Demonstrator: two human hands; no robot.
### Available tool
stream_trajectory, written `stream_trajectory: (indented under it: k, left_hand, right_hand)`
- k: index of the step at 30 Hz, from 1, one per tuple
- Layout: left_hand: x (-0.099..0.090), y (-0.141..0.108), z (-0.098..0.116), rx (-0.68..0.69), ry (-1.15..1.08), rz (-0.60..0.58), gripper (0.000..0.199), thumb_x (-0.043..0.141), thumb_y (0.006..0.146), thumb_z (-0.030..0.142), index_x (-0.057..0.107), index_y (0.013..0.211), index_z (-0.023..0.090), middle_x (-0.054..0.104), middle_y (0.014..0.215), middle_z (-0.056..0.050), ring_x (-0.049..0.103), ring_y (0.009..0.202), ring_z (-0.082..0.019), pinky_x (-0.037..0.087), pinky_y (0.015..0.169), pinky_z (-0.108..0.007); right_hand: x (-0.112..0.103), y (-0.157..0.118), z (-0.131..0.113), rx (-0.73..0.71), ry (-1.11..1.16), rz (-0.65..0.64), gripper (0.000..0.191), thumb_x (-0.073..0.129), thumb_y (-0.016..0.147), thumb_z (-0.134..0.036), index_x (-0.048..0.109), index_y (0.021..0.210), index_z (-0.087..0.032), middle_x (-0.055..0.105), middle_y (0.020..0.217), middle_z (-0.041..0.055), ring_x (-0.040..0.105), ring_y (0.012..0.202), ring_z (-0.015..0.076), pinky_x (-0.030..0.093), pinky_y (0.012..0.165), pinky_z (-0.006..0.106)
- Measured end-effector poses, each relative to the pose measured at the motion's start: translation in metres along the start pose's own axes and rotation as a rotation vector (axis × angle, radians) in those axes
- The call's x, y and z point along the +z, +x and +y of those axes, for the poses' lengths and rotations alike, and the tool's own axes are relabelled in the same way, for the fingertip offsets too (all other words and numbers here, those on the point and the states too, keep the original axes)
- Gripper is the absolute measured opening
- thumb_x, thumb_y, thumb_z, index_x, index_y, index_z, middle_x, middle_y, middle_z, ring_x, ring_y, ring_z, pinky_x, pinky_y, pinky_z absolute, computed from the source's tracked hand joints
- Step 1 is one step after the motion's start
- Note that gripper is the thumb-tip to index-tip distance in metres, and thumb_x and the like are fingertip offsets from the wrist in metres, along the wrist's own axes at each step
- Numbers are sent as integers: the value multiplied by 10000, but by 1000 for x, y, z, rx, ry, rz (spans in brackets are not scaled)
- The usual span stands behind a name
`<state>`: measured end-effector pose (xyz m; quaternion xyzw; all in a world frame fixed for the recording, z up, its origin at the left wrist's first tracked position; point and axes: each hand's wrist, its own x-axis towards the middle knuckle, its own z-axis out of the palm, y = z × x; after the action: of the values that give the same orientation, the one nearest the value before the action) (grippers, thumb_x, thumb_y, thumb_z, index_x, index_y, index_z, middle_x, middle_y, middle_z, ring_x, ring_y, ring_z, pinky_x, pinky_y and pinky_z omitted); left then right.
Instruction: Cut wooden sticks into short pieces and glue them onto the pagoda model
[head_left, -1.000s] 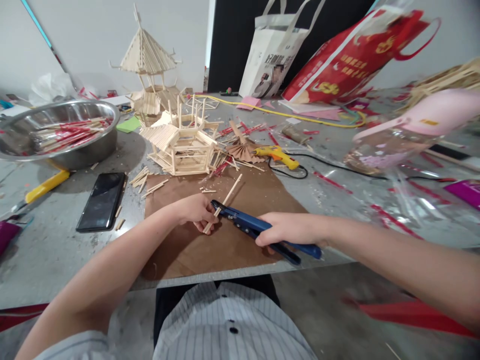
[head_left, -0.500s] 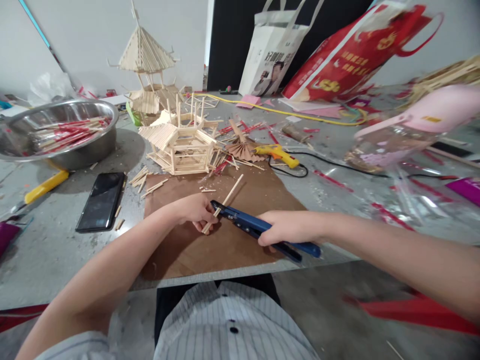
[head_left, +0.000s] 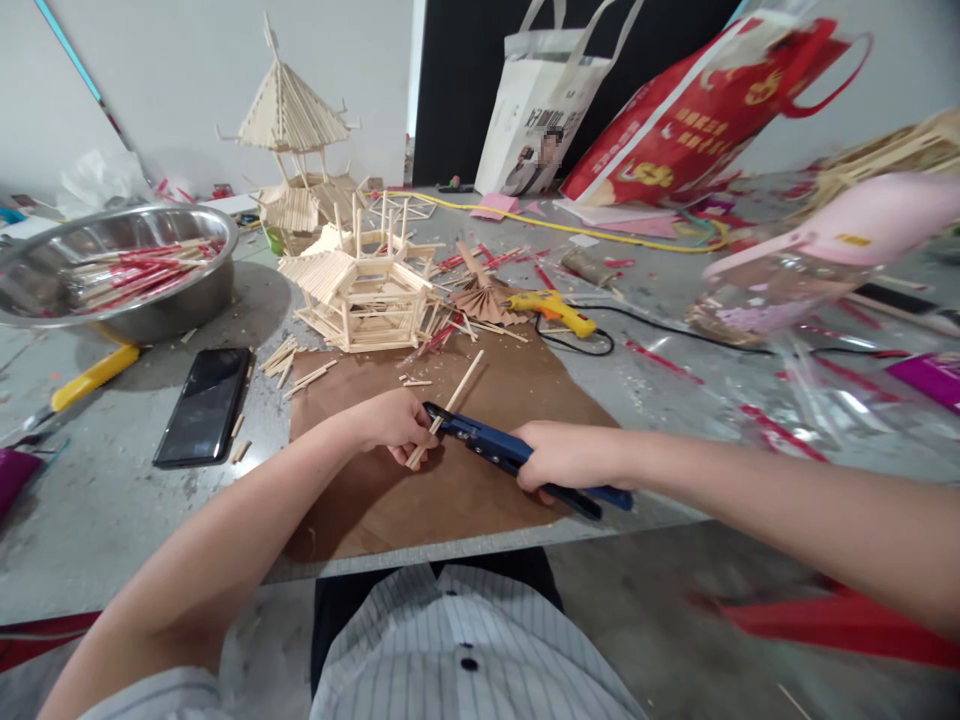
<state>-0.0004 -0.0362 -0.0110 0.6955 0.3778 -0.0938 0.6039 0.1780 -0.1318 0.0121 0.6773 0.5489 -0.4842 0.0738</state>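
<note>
Between the fingers of my left hand [head_left: 397, 422] is a thin wooden stick [head_left: 466, 382], slanting up and away; a second piece seems to lie along its lower end. My right hand [head_left: 559, 458] is wrapped round the handles of blue-handled cutting pliers [head_left: 487, 440]. Their dark jaws meet the stick right beside my left fingertips. Both hands are over a brown sheet [head_left: 360, 520]. Just beyond stands a six-sided model made of sticks [head_left: 367, 300], with short posts on top. Short cut sticks [head_left: 309, 378] lie to its left.
A steel basin [head_left: 217, 265] with red-wrapped sticks, a phone [head_left: 202, 405] and a yellow-handled knife [head_left: 94, 378] are at left. Behind rises a finished-looking stick pagoda [head_left: 292, 120]. A yellow glue gun [head_left: 555, 310] with black cord and a pink-lidded bottle [head_left: 795, 260] are at right.
The handles of the pliers have come slightly closer together in my right hand. The stick and my left hand have stayed nearly where they were.
</note>
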Motion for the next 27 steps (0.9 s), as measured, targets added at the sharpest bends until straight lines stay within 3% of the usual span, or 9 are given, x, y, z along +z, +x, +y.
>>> stream_trajectory:
  k: [2,11,27]
  left_hand:
    - [0,0,0,-3,-3,3,102,526,646,126,543,551,92,573,457,-11,539,422,-94,449,447,-201]
    - [0,0,0,-10,-12,12,98,534,648,140,555,565,92,580,472,-12,549,435,-98,451,450,-201]
    - [-1,0,1,-31,-7,22,84,546,627,153,553,565,97,591,500,-13,563,451,-107,468,469,-216]
  right_hand:
    - [3,2,1,-23,-10,38,29,471,576,-154,467,547,-156,540,495,19,514,433,115,378,393,202]
    - [8,2,0,12,-31,121,174,484,687,-300,477,584,-160,563,521,39,520,390,131,385,389,229]
    - [12,5,4,-36,-197,270,211,472,716,-347,540,653,-158,578,523,24,489,364,82,298,395,194]
